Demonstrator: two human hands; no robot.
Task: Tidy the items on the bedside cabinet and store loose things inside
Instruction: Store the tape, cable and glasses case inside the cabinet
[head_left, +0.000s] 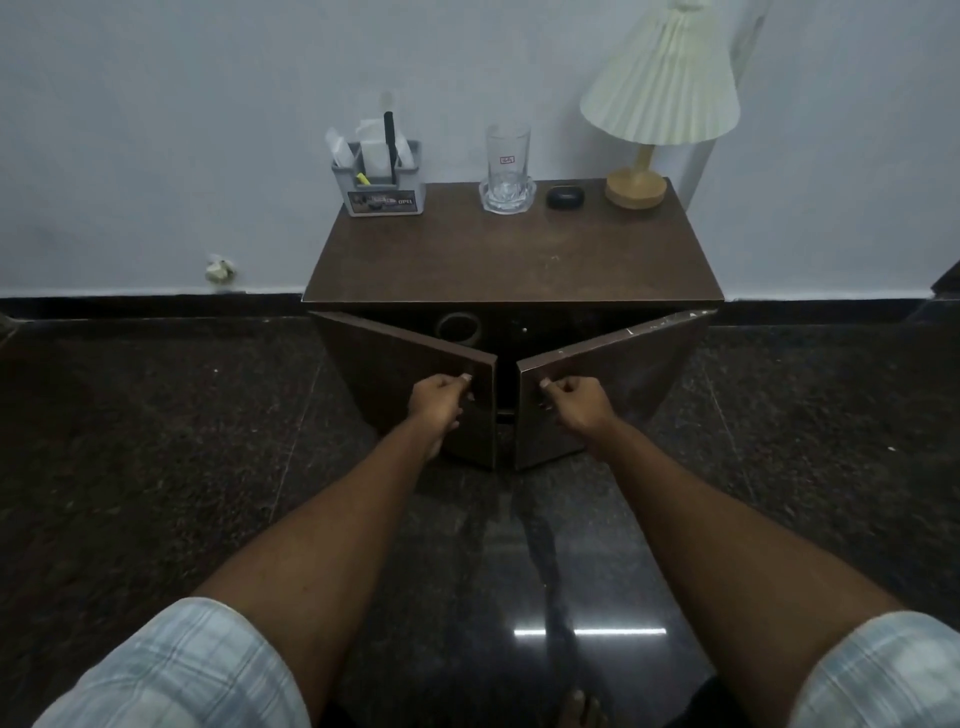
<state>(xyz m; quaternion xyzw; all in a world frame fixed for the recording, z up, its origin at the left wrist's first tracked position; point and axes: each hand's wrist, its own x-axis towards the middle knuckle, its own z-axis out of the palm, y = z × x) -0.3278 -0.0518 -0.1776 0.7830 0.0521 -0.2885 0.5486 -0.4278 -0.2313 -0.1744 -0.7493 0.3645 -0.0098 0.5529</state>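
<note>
The dark brown bedside cabinet (511, 260) stands against the wall with both doors swung partly out. My left hand (439, 402) grips the inner edge of the left door (410, 374). My right hand (569, 402) grips the inner edge of the right door (618, 374). On the top, along the back, stand a grey organiser (382, 182) with pens and papers, a tall glass (508, 156) on a clear coaster (508, 200), a small black case (565, 197) and a lamp (652, 104) with a pleated shade. Inside the cabinet it is dark; a round shape (457, 328) shows at the upper left.
A crumpled scrap of paper (219, 268) lies at the wall base to the left. Dark polished stone floor (156, 415) surrounds the cabinet. My bare foot (582, 709) shows at the bottom edge between my plaid sleeves.
</note>
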